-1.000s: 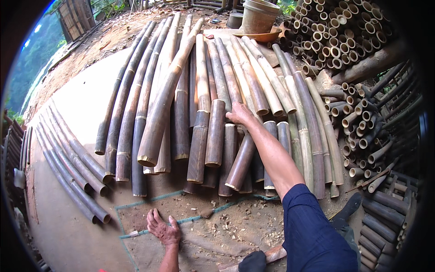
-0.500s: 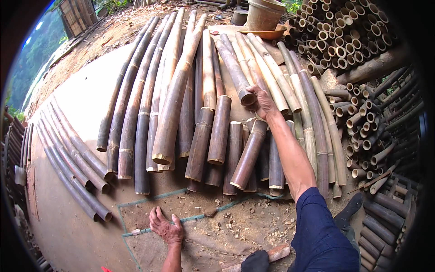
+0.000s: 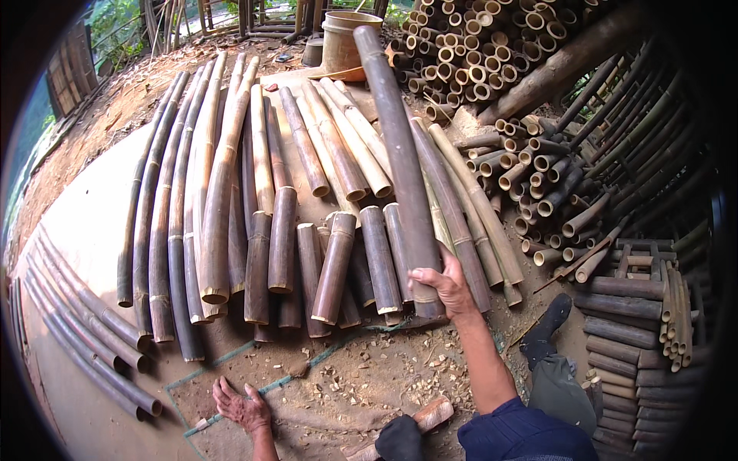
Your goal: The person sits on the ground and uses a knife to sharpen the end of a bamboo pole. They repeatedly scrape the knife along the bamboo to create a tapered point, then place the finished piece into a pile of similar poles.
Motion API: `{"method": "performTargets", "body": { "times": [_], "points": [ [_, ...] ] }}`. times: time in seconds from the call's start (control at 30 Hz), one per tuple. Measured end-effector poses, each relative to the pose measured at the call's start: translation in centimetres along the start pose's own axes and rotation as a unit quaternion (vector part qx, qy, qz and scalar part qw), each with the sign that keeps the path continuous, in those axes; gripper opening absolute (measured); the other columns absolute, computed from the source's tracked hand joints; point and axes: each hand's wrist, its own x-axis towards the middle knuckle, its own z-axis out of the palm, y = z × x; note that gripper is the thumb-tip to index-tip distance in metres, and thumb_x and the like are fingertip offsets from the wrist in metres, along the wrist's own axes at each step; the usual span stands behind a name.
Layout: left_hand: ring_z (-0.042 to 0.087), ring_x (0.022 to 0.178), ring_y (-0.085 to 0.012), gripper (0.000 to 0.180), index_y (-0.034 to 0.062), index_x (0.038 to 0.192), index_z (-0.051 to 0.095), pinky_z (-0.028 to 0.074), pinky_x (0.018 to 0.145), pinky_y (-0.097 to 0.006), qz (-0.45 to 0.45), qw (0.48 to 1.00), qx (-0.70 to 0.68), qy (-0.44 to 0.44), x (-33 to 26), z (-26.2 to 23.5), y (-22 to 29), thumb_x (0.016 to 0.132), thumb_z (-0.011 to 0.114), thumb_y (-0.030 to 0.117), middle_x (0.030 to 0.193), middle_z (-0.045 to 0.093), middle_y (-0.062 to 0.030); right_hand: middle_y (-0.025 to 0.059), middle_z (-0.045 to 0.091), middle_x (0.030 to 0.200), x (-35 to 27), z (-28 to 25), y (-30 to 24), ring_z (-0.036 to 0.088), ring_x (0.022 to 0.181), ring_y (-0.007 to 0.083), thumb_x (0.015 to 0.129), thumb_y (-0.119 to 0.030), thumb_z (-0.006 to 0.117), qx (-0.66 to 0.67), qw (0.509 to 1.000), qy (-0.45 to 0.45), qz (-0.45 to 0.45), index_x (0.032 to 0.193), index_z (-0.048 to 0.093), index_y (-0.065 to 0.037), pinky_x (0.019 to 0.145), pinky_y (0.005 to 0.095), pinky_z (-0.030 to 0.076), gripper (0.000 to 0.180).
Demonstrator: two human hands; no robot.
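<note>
My right hand (image 3: 452,287) is wrapped round the lower end of a dark bamboo pole (image 3: 398,154). The pole is tilted, its far end raised toward the back. My left hand (image 3: 243,406) lies with fingers spread on the brown mat (image 3: 323,430), beside a green stripe, and holds nothing. Short cut bamboo pieces (image 3: 335,267) rest in a heap just left of the held pole. Behind them fan out several long bamboo poles (image 3: 223,184), partly hidden by the heap.
Separate poles (image 3: 100,349) lie at the left. Cut bamboo tubes (image 3: 492,46) are stacked at the back right, below a log (image 3: 569,65). A bucket (image 3: 342,42) stands at the back. Close to me, a dark-covered foot (image 3: 400,438) touches a wooden piece (image 3: 434,413) among scattered chips.
My right hand has drawn the bamboo pole nearer, and its far end now stands higher. The view has swung to the right. My left hand still rests on the mat.
</note>
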Motion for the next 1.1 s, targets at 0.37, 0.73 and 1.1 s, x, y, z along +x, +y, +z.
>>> {"method": "performTargets", "body": {
  "times": [0.37, 0.73, 1.1],
  "points": [
    [0.032, 0.152, -0.0349, 0.074, 0.0111, 0.157, 0.039, 0.024, 0.121, -0.055, 0.003, 1.0, 0.004, 0.0, 0.0, 0.3, -0.4, 0.091, 0.06, 0.038, 0.161, 0.037, -0.0148, 0.0314, 0.06, 0.14, -5.2, -22.4, 4.2, 0.059, 0.132, 0.0359, 0.067, -0.027, 0.087, -0.413, 0.898, 0.152, 0.013, 0.146, 0.045, 0.018, 0.115, 0.0393, 0.042, 0.1],
    [0.034, 0.15, -0.0352, 0.07, 0.0108, 0.155, 0.041, 0.026, 0.12, -0.053, 0.024, 1.0, 0.012, 0.016, 0.1, 0.4, 0.1, 0.093, 0.058, 0.038, 0.161, 0.038, -0.0153, 0.024, 0.057, 0.146, -2.0, -27.3, 5.6, 0.057, 0.133, 0.0276, 0.069, -0.028, 0.091, -0.343, 0.924, 0.142, 0.095, 0.155, 0.034, 0.015, 0.114, 0.0366, 0.043, 0.111],
    [0.036, 0.149, -0.036, 0.067, 0.0113, 0.156, 0.041, 0.028, 0.119, -0.053, 0.039, 0.998, 0.037, 0.04, 0.1, 1.6, -1.3, 0.096, 0.057, 0.038, 0.16, 0.041, -0.0131, 0.0287, 0.048, 0.155, -1.5, -25.8, 4.9, 0.051, 0.142, 0.0319, 0.072, -0.044, 0.091, -0.359, 0.913, 0.13, 0.147, 0.159, 0.031, 0.01, 0.119, 0.0385, 0.038, 0.119]
  ]
}}
